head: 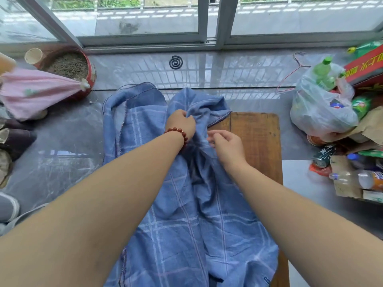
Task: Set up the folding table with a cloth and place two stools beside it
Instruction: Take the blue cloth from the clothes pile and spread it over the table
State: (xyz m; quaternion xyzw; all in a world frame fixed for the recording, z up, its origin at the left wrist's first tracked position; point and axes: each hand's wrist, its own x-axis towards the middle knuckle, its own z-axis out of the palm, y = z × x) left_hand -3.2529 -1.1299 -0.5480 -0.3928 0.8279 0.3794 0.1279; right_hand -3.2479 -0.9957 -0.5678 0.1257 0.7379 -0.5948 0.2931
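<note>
A blue checked cloth (186, 224) lies rumpled over most of a wooden table (257, 141), whose bare top shows at the right. My left hand (182, 123), with a red bead bracelet on its wrist, grips a bunched fold of the cloth near the table's far end. Just to its right, my right hand (227, 145) pinches the cloth with fingers curled. The cloth's left side hangs off the table edge. No stools are in view.
A red tub of soil (70, 67) and a pink cloth bundle (37, 92) sit at the left. At the right are a plastic bag of bottles (319, 108), boxes and cans. A mosquito coil (176, 62) lies on the floor by the sliding glass doors (145, 23).
</note>
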